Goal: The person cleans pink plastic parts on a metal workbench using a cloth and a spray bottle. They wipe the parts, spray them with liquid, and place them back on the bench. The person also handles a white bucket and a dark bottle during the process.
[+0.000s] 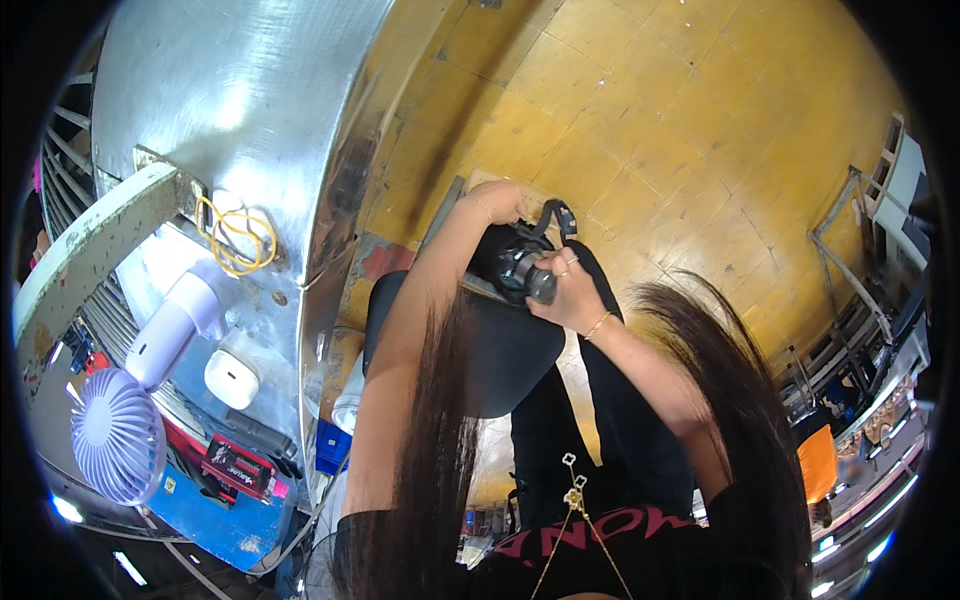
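Low in front of my knees, both hands are at a shiny black object (497, 257) with a rounded, dark grey end piece (541, 287). Its exact kind does not show. My right hand (572, 290) is closed around the grey end, thumb and fingers wrapped over it. At the far side of the black object my left hand (497, 202) reaches down with bent, closed fingers; whatever they grip is hidden. A black loop-shaped strap (557, 217) stands up just beyond, between the two hands.
To the left runs a shiny metal table (250, 80) with a white case (231, 378), a yellow cord (237, 235) and a lilac handheld fan (118, 435). A red-and-black box (238, 467) sits below them. Yellow tiled floor (650, 130) stretches ahead; metal frames (850, 250) stand right.
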Motion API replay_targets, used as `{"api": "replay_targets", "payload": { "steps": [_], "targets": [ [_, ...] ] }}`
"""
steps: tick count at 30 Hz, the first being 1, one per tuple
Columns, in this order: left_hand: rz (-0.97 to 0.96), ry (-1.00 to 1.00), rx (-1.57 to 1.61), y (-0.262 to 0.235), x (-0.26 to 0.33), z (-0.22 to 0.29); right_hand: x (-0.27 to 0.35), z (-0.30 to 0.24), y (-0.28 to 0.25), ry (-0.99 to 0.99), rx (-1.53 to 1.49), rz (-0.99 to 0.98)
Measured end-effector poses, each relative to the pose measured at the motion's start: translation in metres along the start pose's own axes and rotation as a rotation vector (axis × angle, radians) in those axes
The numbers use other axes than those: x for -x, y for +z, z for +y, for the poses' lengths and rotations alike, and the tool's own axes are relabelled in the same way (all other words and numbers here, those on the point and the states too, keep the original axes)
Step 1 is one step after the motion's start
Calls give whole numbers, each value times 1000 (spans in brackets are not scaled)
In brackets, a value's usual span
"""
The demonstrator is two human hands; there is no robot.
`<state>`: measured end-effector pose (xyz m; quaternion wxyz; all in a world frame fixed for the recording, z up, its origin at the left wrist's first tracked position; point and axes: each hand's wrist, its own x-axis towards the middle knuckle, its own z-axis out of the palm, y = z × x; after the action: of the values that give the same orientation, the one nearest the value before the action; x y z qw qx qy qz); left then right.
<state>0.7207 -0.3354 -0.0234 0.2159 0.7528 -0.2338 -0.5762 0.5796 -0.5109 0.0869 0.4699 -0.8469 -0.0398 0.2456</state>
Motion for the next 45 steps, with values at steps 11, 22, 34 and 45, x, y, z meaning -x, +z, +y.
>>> {"api": "replay_targets", "payload": {
  "steps": [11, 22, 34, 45],
  "targets": [
    [42, -22, -67, 5, 2, -11, 2, 40, 57, -127, 189, 28],
    [88, -25, -159, 5, 6, 16, -18, 39, 35, -12, 656, -140],
    [126, -16, -87, 17, 26, 11, 1, 72, 8, 250, 172, 53],
    [114, -34, -87, 40, 31, 0, -37, 101, 28, 414, -47, -364]
  ]
}}
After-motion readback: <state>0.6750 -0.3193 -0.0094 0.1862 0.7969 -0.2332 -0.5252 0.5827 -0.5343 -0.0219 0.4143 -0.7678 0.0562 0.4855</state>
